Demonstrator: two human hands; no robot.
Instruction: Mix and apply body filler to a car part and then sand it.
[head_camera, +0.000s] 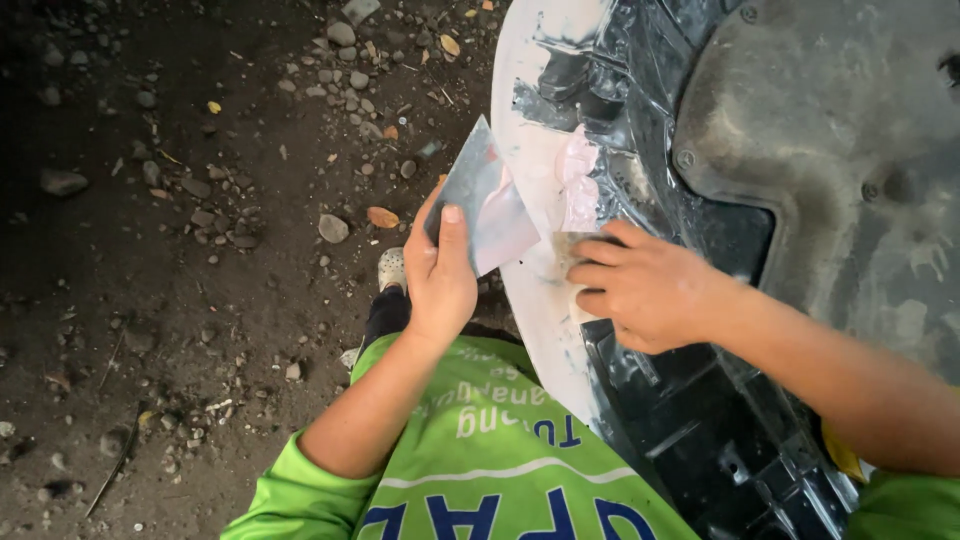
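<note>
The left hand (440, 275) is closed around the lower corner of a flat metal plate (483, 200) smeared with pinkish paste, thumb on top, tilted up beside the work so the paste sits within reach; the right hand (640, 285) is curled, fingers pressing a small spreader, mostly hidden, against the white bumper (535, 150). The bumper lies upturned above stony ground (200, 250), its black inner side (700, 400) facing up.

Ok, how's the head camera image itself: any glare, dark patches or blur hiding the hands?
Head view: both hands sharp and evenly lit; the left hand holds a metal plate with mild sheen, not blown out. The white panel edge near the right hand is bright and washed out. The gravel ground falls dark toward the left, with slight wide-angle bending.
</note>
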